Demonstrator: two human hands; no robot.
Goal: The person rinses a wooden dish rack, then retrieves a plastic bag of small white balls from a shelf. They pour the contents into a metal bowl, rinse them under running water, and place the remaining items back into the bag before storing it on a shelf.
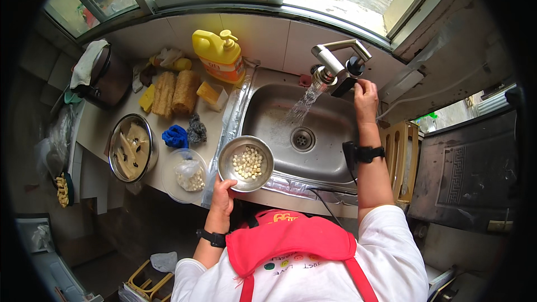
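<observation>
My left hand (223, 197) grips the rim of a round metal bowl (266, 151) at the left edge of the sink. Pale, round seeds or nuts (247, 162) lie inside it. At the upper right, my right hand (366, 94) has its fingers at the dark lever (345, 87) of the metal faucet (329, 59); whether they grip it or only touch it I cannot tell. Water (303, 105) pours from the spout into the stainless steel sink (331, 163), near the drain (303, 139).
Left of the sink stand a plastic tub (170, 184) holding a bag of pale pieces, a metal pot (156, 151) of food in liquid, a blue cloth (175, 136), steel wool (196, 129), loofahs (184, 92) and a yellow jug (216, 56). A dark cooker (111, 77) stands farther left.
</observation>
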